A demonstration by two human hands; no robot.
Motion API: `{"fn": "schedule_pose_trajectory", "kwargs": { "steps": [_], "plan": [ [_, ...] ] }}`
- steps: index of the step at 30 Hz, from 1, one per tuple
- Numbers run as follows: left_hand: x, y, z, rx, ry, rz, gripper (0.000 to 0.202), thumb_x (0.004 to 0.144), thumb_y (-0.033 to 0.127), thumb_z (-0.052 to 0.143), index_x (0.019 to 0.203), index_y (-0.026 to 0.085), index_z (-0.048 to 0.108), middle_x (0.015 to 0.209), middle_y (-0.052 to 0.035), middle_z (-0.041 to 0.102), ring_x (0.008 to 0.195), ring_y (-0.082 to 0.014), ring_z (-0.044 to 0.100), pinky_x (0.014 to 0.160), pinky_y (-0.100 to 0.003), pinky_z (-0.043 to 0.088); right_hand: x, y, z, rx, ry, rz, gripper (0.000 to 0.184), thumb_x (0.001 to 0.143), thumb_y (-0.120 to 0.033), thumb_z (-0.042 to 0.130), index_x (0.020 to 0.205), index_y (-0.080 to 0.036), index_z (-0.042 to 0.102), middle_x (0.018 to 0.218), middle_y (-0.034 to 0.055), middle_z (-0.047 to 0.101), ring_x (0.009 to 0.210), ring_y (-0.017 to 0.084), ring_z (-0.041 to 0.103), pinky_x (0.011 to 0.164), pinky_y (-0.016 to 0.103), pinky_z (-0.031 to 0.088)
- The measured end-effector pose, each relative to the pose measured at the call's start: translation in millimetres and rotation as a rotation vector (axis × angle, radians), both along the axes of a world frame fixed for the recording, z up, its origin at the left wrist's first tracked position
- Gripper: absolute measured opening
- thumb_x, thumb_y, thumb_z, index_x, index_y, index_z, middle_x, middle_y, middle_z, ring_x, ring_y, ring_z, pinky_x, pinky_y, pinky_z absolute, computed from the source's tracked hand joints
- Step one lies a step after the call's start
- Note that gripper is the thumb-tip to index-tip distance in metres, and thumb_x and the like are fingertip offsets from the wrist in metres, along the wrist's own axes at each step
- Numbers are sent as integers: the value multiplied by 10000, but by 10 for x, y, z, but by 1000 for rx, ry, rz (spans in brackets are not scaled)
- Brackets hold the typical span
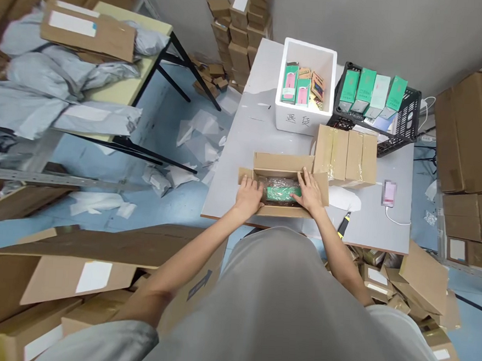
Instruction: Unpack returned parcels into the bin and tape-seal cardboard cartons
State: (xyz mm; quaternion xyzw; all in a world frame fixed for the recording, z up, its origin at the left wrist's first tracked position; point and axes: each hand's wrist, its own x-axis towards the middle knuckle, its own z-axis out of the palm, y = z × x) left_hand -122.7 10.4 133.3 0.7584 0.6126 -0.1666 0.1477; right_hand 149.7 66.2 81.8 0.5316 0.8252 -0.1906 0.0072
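Note:
A small cardboard box [280, 211] stands on the table near my body, its top flaps folded out. Inside it lies a green package [282, 193] in clear bubble wrap. My left hand [249, 196] is closed over the box's left end, fingers close together on the flap. At the right end, my right hand [309, 192] lies with its fingers spread over the flap, and its thumb reaches in by the green package. The undersides of both hands are hidden.
The grey table [258, 110] also carries a white foam box [297, 118], a black crate [411, 112] of green boxes, taped cartons [345, 155], a utility knife [344, 225] and a cabled phone [388, 193]. Grey parcels [37, 78] fill the left table. Paper [201, 133] litters the floor.

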Motion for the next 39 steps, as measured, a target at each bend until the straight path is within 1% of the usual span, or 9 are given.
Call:
{"fn": "schedule_pose_trajectory", "kwargs": {
  "steps": [6,10,13,16,19,25,28,32,39],
  "plan": [
    [-437,-1,-78,62,-119,181,730,1046,339,730,1716,113,548,1829,-248,436,1737,-553,284,1392,-684,295,-54,-147,54,5,-58,-61,860,1134,-392,593,1849,-60,249,1946,220,130,1803,399,203,1444,553,251],
    [-473,-14,-207,127,-198,159,663,1053,239,664,1703,156,563,1889,-220,335,1801,-483,146,1423,-757,144,-129,-227,109,-1,-91,-114,831,1124,-333,574,1846,-64,262,1945,234,106,1796,430,212,1423,567,278],
    [-176,65,-292,110,-214,63,680,1024,90,586,1702,124,558,1814,-263,457,1779,-404,288,1454,-683,112,-200,-245,135,-23,-109,-135,851,1105,-319,596,1847,-70,260,1945,241,97,1792,439,217,1409,576,291],
    [266,230,-359,-36,-252,-37,843,971,123,725,1772,126,461,1722,-296,555,1609,-411,554,1433,-602,246,-254,-259,137,-32,-118,-157,854,1099,-317,602,1842,-63,268,1943,252,85,1796,443,198,1410,580,281],
    [663,434,-424,-102,-249,-69,1026,874,209,899,1787,168,432,1759,-298,500,1595,-440,532,1352,-592,367,-288,-282,117,-32,-100,-179,830,1089,-287,596,1832,-62,300,1943,251,78,1805,431,169,1417,581,265],
    [970,709,-476,-168,-214,-58,425,896,67,803,1318,115,823,1297,-286,818,1314,-409,764,1333,-660,336,-312,-289,71,-46,-34,-223,808,1069,-243,596,1816,-63,343,1943,239,109,1789,416,241,1418,577,288],
    [917,737,-359,-156,-244,-58,261,888,-5,745,1077,126,866,1107,-237,859,1167,-357,832,1310,-548,407,-294,-273,92,-72,30,-239,792,1078,-245,583,1817,-76,351,1941,224,150,1781,407,273,1414,582,323],
    [728,660,-20,-61,-325,-50,359,934,-12,642,1179,145,852,1187,-218,856,1219,-332,823,1205,-442,520,-242,-299,281,-100,225,-275,740,1115,-322,575,1787,-61,413,1858,257,391,1729,383,407,1407,567,374],
    [140,471,892,219,-671,48,410,965,71,604,1271,242,816,1244,-67,867,1176,-289,810,970,-328,592,-295,-337,1329,157,470,-130,663,1146,-499,629,1759,-278,505,1746,137,580,1636,330,538,1382,548,446]
  ]
}}
